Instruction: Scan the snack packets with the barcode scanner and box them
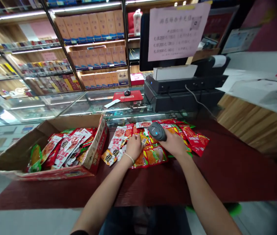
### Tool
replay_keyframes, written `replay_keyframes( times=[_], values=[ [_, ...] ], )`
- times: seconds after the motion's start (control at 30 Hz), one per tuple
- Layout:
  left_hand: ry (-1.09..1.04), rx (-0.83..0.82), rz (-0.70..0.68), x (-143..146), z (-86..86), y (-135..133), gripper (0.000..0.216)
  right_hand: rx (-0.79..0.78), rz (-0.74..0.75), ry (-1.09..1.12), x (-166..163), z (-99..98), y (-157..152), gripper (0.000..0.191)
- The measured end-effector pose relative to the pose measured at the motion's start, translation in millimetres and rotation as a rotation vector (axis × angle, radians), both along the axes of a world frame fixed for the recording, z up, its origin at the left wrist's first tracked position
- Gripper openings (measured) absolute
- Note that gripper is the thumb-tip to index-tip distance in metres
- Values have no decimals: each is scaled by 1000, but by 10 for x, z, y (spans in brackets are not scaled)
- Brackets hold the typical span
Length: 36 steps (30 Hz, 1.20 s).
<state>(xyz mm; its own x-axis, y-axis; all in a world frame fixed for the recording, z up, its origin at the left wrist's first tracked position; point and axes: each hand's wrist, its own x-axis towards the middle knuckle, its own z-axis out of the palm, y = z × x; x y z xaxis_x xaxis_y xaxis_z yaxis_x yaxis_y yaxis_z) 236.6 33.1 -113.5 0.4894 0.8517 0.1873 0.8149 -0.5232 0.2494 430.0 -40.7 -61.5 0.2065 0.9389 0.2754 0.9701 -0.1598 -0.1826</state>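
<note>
My right hand (177,144) is wrapped round a dark grey barcode scanner (157,131) with a small blue light on its head. The scanner is over a pile of snack packets (155,155) on the dark red tabletop. To its left, my left hand (134,147), with a pale band at the wrist, has its fingers curled on a packet in the pile; a small white label (143,141) shows beside the fingertips. Red packets (197,140) lie at the pile's right end, and small white and orange sachets (109,157) at its left.
An open cardboard box (94,153) of mixed packets stands at left. Behind the pile are a glass counter (80,102), a red mat (138,95) with a mouse, and a black cash drawer (163,98) under a monitor covered by a pink sign (177,32). Part of another person shows far left.
</note>
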Motion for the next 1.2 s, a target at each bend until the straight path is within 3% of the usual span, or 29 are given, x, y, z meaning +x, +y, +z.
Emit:
replay_keyframes(
  times=[0.1, 0.2, 0.3, 0.4, 0.5, 0.57, 0.87, 1.03, 1.13, 1.2],
  values=[
    [-122, -23, -27, -2, -88, 5, 50, 28, 12, 4, 36, -18, 1, 51],
    [-330, -46, -62, -48, -125, 10, 26, 57, 16, 11, 44, -35, -7, 49],
    [-605, -120, 37, -148, -95, 52, 8, 81, 20, 28, 18, -29, -19, 50],
    [-1017, -266, 174, -276, -43, 149, 19, 69, 10, 89, -47, -6, -31, 56],
    [-1394, -456, 200, -367, -18, 244, 31, 16, 57, 201, -150, 4, -41, 62],
    [-1522, -525, 204, -390, -16, 278, 33, -24, 117, 256, -222, -7, -46, 62],
    [-1515, -530, 250, -370, -20, 262, 27, -17, 217, 295, -280, -87, -52, 52],
    [-1500, -493, 211, -355, -54, 255, 31, -13, 180, 317, -282, -73, -48, 57],
    [-1386, -355, 244, -314, 40, 195, 32, 20, 176, 334, -263, -82, -31, 55],
    [-1281, -248, 231, -316, 211, 117, 30, 66, 159, 355, -237, -76, -15, 52]
  ],
)
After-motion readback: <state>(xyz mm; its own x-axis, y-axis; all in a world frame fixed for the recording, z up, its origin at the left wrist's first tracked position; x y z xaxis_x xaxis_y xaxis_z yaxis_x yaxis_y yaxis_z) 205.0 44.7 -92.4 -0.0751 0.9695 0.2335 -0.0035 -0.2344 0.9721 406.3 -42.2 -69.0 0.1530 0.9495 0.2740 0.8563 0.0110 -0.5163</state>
